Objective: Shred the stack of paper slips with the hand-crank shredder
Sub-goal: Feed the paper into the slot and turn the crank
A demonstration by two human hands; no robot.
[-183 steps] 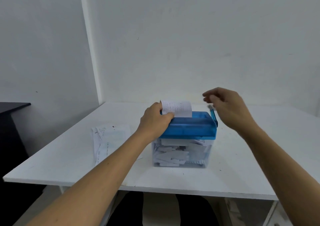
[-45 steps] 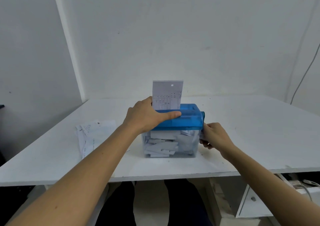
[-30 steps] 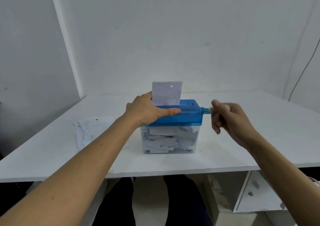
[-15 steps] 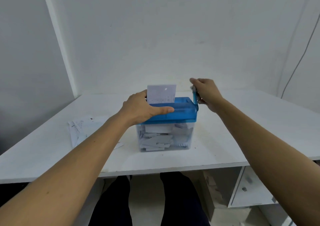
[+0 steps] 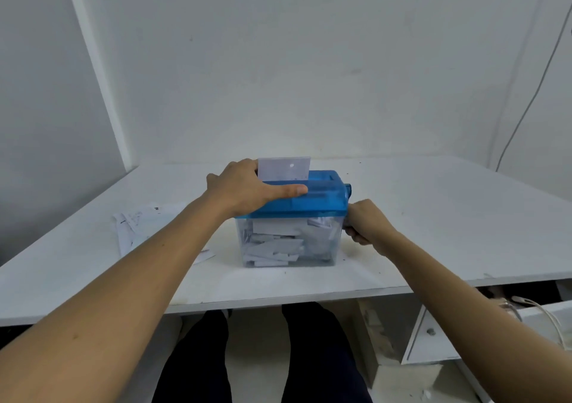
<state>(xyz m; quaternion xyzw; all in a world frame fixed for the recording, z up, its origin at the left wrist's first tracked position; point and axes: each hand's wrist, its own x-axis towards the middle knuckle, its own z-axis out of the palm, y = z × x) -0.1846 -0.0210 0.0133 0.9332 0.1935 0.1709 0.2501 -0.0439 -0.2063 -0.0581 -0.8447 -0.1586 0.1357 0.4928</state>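
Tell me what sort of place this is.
Likely a plain office or workroom: a white desk against bare walls, a drawer unit under it, and a shredder beside loose slips.

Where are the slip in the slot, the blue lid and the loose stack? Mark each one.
slip [image 5: 278, 171], head view, on its blank face left of the punched hole.
lid [image 5: 325, 199], head view, on its near top face.
stack [image 5: 145, 222], head view, on the top sheet's middle.
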